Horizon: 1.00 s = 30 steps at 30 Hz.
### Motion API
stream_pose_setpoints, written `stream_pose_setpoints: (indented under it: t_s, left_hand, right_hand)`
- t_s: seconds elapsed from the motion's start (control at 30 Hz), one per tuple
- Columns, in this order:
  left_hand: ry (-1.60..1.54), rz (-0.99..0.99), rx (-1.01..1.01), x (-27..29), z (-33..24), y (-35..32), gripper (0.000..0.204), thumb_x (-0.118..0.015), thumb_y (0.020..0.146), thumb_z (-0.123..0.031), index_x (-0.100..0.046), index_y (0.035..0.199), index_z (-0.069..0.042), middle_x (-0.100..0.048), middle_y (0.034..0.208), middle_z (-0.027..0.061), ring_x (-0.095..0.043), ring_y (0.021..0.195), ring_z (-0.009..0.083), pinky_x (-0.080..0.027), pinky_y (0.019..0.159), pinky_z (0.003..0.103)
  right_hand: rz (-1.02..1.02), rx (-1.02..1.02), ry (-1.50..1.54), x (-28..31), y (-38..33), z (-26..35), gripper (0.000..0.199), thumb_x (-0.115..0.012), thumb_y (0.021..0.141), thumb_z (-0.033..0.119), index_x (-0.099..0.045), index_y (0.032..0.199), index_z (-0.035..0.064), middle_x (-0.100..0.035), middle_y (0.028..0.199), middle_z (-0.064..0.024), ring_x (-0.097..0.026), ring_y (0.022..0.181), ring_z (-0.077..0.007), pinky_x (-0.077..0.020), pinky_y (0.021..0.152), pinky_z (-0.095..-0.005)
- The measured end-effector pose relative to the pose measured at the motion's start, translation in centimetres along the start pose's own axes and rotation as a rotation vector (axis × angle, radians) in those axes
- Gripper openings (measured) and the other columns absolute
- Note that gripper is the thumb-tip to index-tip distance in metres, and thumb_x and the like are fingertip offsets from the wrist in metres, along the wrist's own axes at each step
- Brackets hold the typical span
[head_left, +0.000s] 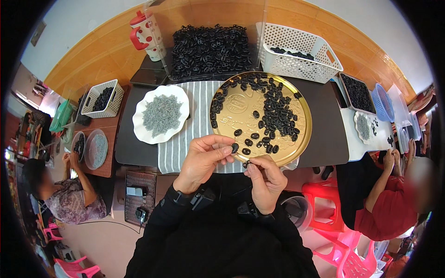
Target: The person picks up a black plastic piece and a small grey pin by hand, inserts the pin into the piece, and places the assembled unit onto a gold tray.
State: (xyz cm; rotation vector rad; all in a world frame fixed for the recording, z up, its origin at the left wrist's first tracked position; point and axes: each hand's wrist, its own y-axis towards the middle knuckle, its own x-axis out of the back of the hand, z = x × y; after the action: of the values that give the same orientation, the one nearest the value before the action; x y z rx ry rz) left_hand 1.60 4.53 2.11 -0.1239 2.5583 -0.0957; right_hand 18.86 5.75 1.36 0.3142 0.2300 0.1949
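Fingers matter here: your left hand (203, 160) is pinching one black ring (235, 148), your right hand (265, 178) is pinching another (246, 163). Keep both over the gold tray (232, 109), gripping lightly.

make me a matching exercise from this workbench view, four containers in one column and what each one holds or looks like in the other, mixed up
Column one:
1. gold round tray
2. white scalloped plate
3. white perforated basket
4. red and white jug

Column two:
a. a heap of small grey pieces
b. only a few black pieces at the bottom
c. black oval rings scattered mostly on its right half
d. stands upright at the far left of the bench, lid on

Pairs: 1-c, 2-a, 3-b, 4-d
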Motion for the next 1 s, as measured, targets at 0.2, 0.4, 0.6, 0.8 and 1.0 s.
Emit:
stream_pose_setpoints:
  t_s: [0.2, 0.4, 0.6, 0.8, 1.0]
  left_hand:
    - [-0.08, 0.01, 0.01, 1.0, 0.1, -1.4, 0.019, -0.064, 0.09, 0.0, -0.068, 0.108, 0.001, -0.07, 0.085, 0.0089, -0.066, 0.073, 0.0119, -0.049, 0.062, 0.02]
    - [0.182, -0.078, -0.212, 0.7, 0.6, -0.1, 0.018, -0.064, 0.089, 0.001, -0.067, 0.106, 0.003, -0.07, 0.088, 0.0085, -0.064, 0.075, 0.0107, -0.049, 0.064, 0.022]
    - [0.862, -0.024, -0.459, -0.4, 0.1, 2.3, 0.018, -0.063, 0.089, 0.002, -0.067, 0.106, 0.004, -0.068, 0.088, 0.0057, -0.06, 0.075, 0.0077, -0.049, 0.067, 0.023]
    - [0.161, 0.033, -0.103, -0.5, 0.7, 1.5, 0.023, -0.063, 0.089, 0.002, -0.067, 0.111, 0.004, -0.069, 0.09, 0.0053, -0.06, 0.076, 0.0067, -0.047, 0.067, 0.021]
    - [0.165, 0.028, -0.117, -1.2, 0.7, 0.8, 0.023, -0.063, 0.089, 0.002, -0.067, 0.112, 0.003, -0.069, 0.088, 0.0036, -0.061, 0.076, 0.0064, -0.047, 0.069, 0.02]
  right_hand:
    - [0.045, 0.063, -0.064, -1.6, -0.1, -0.2, 0.013, -0.059, 0.088, -0.011, -0.062, 0.099, -0.0081, -0.061, 0.087, -0.0085, -0.058, 0.07, -0.011, -0.0464, 0.063, -0.0214]
    - [-0.11, 0.075, 0.029, -2.0, -0.3, 0.3, 0.014, -0.057, 0.087, -0.012, -0.062, 0.099, -0.0058, -0.059, 0.087, -0.0081, -0.057, 0.07, -0.0102, -0.0469, 0.065, -0.0204]
    - [-0.147, 0.144, 0.029, -0.9, 0.0, 0.5, 0.014, -0.056, 0.087, -0.012, -0.061, 0.099, -0.0056, -0.06, 0.088, -0.0085, -0.057, 0.071, -0.0102, -0.0462, 0.065, -0.0202]
    - [-0.106, 0.14, -0.051, 0.2, 0.7, -0.2, 0.014, -0.056, 0.086, -0.013, -0.061, 0.097, -0.0051, -0.058, 0.086, -0.0073, -0.056, 0.07, -0.0098, -0.0442, 0.063, -0.0202]
    - [-0.137, 0.125, -0.038, -0.3, 1.4, -1.3, 0.028, -0.064, 0.08, -0.015, -0.06, 0.106, -0.0054, -0.057, 0.096, -0.007, -0.057, 0.084, -0.0103, -0.0455, 0.071, -0.0207]
